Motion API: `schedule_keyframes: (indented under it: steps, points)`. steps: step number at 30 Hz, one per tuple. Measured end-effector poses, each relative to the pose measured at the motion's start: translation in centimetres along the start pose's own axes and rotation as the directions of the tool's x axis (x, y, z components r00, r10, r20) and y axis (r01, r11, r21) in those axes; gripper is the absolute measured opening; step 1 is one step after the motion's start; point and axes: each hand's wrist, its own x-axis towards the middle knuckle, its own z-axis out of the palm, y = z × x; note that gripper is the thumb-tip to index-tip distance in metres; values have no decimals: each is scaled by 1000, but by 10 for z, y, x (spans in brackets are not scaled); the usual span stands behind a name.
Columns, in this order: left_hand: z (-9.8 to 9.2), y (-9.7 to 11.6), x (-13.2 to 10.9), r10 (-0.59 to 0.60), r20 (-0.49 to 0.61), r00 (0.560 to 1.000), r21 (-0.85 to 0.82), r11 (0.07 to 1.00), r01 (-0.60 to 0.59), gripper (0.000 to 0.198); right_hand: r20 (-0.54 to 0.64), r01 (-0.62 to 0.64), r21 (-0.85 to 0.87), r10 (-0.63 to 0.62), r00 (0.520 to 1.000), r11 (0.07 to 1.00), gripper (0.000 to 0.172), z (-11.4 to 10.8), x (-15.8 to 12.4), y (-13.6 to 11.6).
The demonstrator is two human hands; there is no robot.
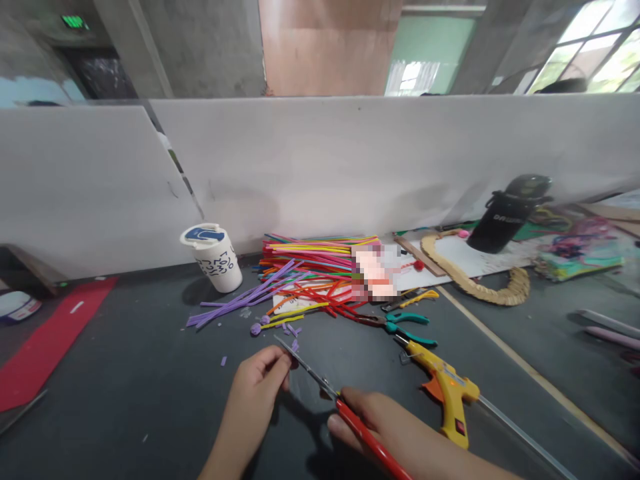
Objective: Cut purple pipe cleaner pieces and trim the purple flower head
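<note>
Red-handled scissors (367, 433) are gripped in my right hand (385, 420), their metal blades reaching up and left. The blade tips lie beside the fingertips of my left hand (261, 373). That hand is closed in a pinch, and whatever is between its fingers is too small or hidden to make out. Just beyond the blades are small cut purple pieces (295, 345) on the dark table. Two yellow stems with purple balls (257, 329) on their ends lie behind them, near a bunch of purple pipe cleaners (245, 297).
A yellow glue gun (453, 393) and teal-handled pliers (400, 323) lie to the right. A heap of coloured pipe cleaners (310, 257) sits by the white partition (300, 167). A white cup (215, 260) stands left, a black bottle (505, 217) right, and red material (55, 340) lies far left.
</note>
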Motion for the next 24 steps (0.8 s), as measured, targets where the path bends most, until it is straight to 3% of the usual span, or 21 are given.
schedule_keyframes:
  steps: [10,16,24]
  points:
    - [4,-2,1,-74,-2,997,-75,994,73,32,-16,-16,-63,15,1000,998,39,-1,0,-1]
    - [5,-5,2,-77,11,997,-96,992,78,32,-10,-10,33,10,1000,999,41,5,1,4]
    - [9,-6,3,-145,20,989,-118,982,146,32,19,-99,100,98,995,990,39,7,4,0]
